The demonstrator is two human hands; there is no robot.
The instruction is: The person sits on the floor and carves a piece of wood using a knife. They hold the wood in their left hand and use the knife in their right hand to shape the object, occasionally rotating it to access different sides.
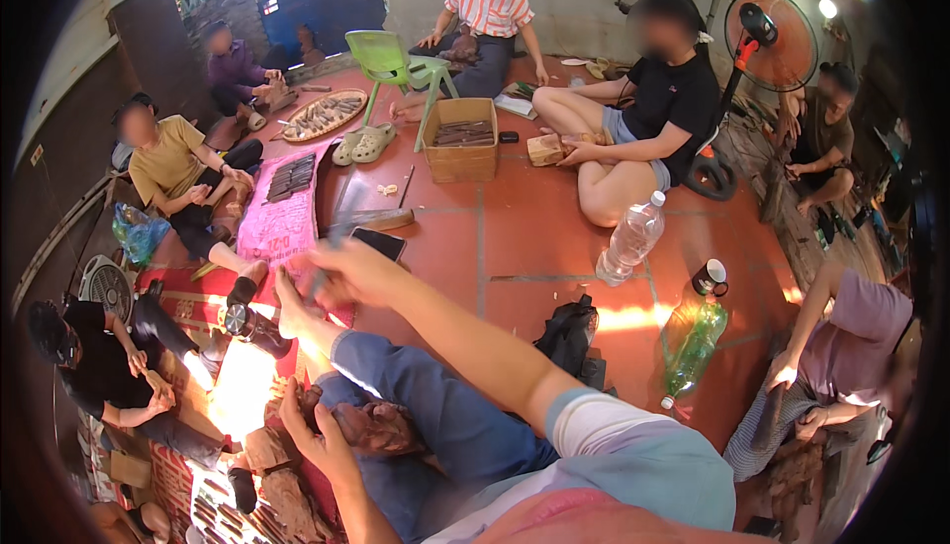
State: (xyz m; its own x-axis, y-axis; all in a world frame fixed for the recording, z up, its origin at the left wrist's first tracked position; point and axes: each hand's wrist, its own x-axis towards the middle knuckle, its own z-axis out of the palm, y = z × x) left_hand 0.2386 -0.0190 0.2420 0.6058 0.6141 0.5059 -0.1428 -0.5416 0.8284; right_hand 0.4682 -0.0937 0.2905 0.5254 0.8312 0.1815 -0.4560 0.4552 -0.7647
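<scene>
Nearest the camera, teal-and-white fabric sleeve [633, 440], reaching past blue cloth trousers [421, 376]. Cradled in the lap, reddish-brown carved wooden piece [381, 427], presumably set there to be steadied by the folded legs. At its 9 o'clock end, left hand [325, 442] half curled, thumb and fingers apart, perhaps placed close against rolling; contact unclear. Near 12 o'clock from the lap, right hand [348, 272] stretched out beside a bare foot [295, 309], fingers bent but badly blurred; cannot tell whether apart or clamped on anything.

Just beyond, flat black phone [379, 244] on red tile floor [445, 247], then brown wooden mallet-like tool [388, 220], both likely laid for easy reach. Toward 11 o'clock, slim dark tools [290, 178] lined up on pink printed cloth [272, 232], apparently for quick picking. Between 12 and 1, brown cardboard box [462, 165], probably to gather more dark tools. Toward 2, black fabric bag [566, 338] and clear plastic bottle [633, 239]; nearer 3, green plastic bottle [698, 346], well clear of the legs.
</scene>
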